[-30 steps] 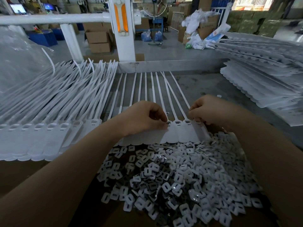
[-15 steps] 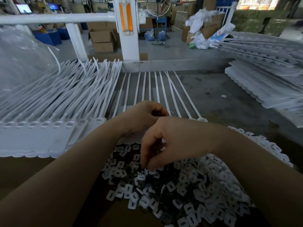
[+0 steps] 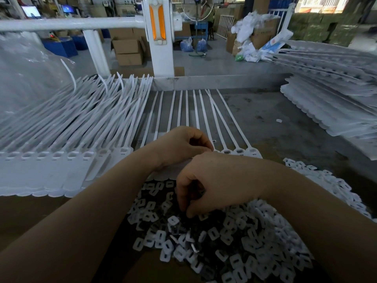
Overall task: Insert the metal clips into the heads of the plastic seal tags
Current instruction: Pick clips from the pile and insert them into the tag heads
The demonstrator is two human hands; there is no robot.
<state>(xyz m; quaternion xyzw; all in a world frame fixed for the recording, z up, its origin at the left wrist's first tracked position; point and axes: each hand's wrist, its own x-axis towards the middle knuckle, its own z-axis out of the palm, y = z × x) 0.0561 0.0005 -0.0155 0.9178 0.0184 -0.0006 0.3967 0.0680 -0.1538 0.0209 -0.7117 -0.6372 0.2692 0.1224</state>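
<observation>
We dip our right hand (image 3: 206, 186), fingers curled, into the near heap of small flat metal clips (image 3: 234, 242); whether it grasps one we cannot tell. Best lift a single clip, flat. Our left hand (image 3: 179, 146) pinches the strip of white plastic seal tags (image 3: 238, 152), three heads showing, perhaps ten tails.

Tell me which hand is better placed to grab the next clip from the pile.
Right. The right hand is already down at the pile of clips, fingertips curled into it. The left hand is farther back, at the heads of the seal tags.
</observation>
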